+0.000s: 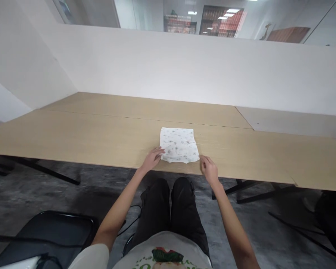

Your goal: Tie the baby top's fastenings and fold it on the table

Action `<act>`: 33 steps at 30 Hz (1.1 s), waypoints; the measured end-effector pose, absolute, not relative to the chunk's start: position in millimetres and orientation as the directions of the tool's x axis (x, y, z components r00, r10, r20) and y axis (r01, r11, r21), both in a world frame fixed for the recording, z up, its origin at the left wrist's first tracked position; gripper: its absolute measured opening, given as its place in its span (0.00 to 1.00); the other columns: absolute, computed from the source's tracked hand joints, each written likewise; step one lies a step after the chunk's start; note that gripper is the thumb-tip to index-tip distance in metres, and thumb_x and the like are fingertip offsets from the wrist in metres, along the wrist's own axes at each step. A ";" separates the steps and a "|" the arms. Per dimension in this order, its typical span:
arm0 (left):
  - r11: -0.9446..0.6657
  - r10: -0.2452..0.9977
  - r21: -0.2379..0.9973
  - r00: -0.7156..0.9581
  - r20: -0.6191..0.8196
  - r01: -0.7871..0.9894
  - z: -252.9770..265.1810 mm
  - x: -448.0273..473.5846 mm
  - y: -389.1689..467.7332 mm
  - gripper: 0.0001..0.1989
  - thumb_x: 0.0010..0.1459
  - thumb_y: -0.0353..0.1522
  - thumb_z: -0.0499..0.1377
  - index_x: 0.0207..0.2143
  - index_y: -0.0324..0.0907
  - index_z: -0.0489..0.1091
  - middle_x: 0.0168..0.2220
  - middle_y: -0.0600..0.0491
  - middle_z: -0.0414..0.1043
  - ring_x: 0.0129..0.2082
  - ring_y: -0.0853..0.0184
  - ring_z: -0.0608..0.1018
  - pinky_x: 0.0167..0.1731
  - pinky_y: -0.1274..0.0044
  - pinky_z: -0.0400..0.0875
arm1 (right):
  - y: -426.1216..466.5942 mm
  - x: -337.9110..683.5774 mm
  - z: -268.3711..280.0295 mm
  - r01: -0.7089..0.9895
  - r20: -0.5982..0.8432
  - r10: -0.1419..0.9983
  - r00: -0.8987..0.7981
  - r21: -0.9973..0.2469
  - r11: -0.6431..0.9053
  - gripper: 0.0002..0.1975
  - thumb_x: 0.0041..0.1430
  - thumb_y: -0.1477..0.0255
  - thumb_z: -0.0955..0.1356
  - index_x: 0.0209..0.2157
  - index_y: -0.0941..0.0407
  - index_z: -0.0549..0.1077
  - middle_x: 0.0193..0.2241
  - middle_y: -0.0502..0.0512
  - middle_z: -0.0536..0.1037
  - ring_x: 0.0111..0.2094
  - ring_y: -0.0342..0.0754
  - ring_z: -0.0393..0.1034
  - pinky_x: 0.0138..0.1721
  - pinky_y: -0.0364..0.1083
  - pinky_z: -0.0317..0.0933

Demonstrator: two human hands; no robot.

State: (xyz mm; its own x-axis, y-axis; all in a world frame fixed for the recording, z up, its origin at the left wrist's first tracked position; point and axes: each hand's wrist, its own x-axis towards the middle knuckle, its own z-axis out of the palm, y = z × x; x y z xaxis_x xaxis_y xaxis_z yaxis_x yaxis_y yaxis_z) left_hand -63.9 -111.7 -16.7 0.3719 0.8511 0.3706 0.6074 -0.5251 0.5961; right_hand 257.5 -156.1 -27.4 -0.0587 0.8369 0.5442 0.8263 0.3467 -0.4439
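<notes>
A white cloth (179, 145) printed with small dark motifs lies spread flat near the front edge of the wooden table, its near edge slightly wavy. My left hand (152, 158) rests at the cloth's near left side, fingers stretched out and their tips touching it. At the near right corner, my right hand (208, 168) is closed, with thumb and fingertips pinching the cloth's edge. The underside of the cloth is hidden.
The long wooden table (100, 138) runs across the view, with a white partition (156, 63) behind it. A black chair (56, 231) stands at lower left, with cables nearby. Dark metal table legs (50, 173) show below the tabletop.
</notes>
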 end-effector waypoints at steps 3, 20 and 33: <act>-0.531 0.846 0.575 0.349 0.404 0.622 -15.7 -80.9 -113.2 0.16 0.54 0.27 0.51 0.42 0.43 0.75 0.51 0.49 0.71 0.55 0.61 0.69 0.57 0.63 0.62 | -135.1 266.9 -25.7 0.843 0.500 0.847 -0.183 -0.363 0.396 0.17 0.59 0.78 0.59 0.45 0.57 0.74 0.44 0.60 0.77 0.44 0.52 0.72 0.44 0.49 0.66; -0.545 0.787 0.335 0.332 0.520 0.769 7.1 -81.2 -127.8 0.13 0.65 0.32 0.45 0.40 0.42 0.69 0.43 0.47 0.74 0.44 0.61 0.74 0.47 0.66 0.68 | -133.7 265.0 1.0 0.599 0.464 0.881 -0.092 -0.681 0.421 0.13 0.58 0.64 0.64 0.34 0.57 0.76 0.36 0.59 0.78 0.32 0.48 0.69 0.32 0.46 0.62; -0.168 0.938 0.369 0.033 0.345 0.914 39.2 -60.7 -8.2 0.19 0.65 0.34 0.42 0.52 0.40 0.63 0.41 0.44 0.74 0.43 0.58 0.75 0.43 0.70 0.66 | 8.3 250.6 49.2 0.709 0.115 0.976 0.184 -0.704 -0.051 0.14 0.49 0.75 0.64 0.33 0.61 0.80 0.30 0.59 0.80 0.31 0.48 0.73 0.32 0.42 0.60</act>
State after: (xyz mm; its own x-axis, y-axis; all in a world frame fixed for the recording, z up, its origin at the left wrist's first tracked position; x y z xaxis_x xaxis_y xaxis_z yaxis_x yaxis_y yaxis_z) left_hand -60.7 -8.2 39.2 0.0334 0.9381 0.3448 0.9141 -0.1681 0.3690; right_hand 250.6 8.3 49.2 0.1845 0.9761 0.1146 0.7086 -0.0513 -0.7038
